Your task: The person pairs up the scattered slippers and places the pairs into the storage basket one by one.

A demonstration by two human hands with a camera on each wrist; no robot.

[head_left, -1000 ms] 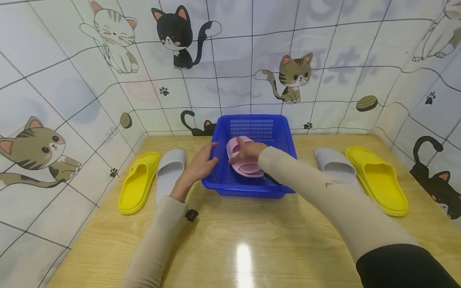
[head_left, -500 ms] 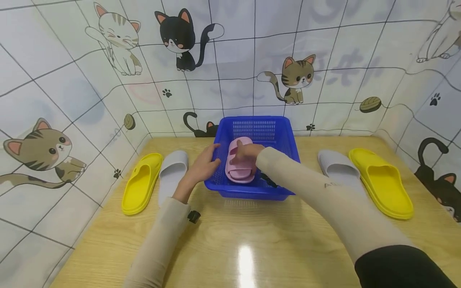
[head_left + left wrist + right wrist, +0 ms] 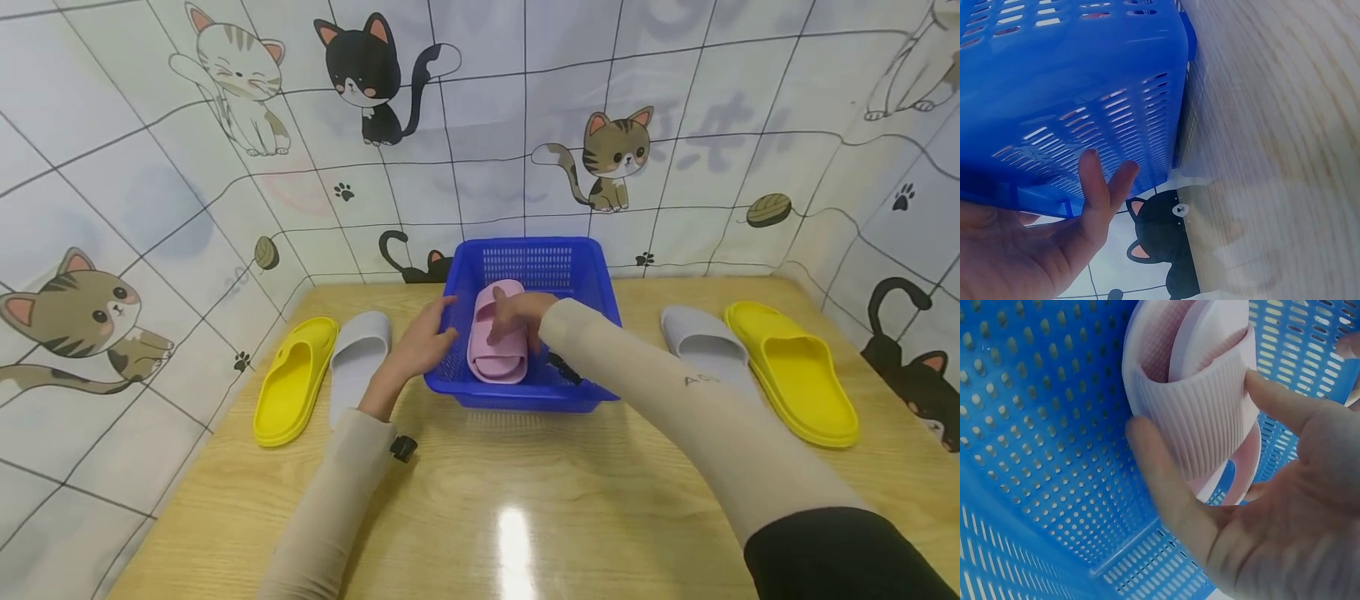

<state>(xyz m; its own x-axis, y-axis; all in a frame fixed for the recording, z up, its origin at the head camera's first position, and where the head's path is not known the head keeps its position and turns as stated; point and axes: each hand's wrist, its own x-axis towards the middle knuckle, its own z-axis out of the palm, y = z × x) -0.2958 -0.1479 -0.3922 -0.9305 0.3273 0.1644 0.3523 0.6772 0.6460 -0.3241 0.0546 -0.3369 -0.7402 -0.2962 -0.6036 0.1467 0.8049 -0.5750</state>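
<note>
A pair of pink slippers lies lengthwise, one fitted against the other, inside the blue basket. My right hand reaches in from the right and holds the pair. In the right wrist view, thumb and fingers sit on either side of the ribbed pink strap. My left hand grips the basket's left rim. The left wrist view shows two of its fingertips against the slotted outer wall, while the thumb side goes over the rim.
A yellow slipper and a grey slipper lie left of the basket. Another grey slipper and yellow slipper lie to its right. A cat-patterned wall covering closes off the back and sides of the wooden table.
The pink slippers have turned from a splayed position to lie straight, with the right hand on them. The left hand stays at the basket rim, and the basket has barely moved.
</note>
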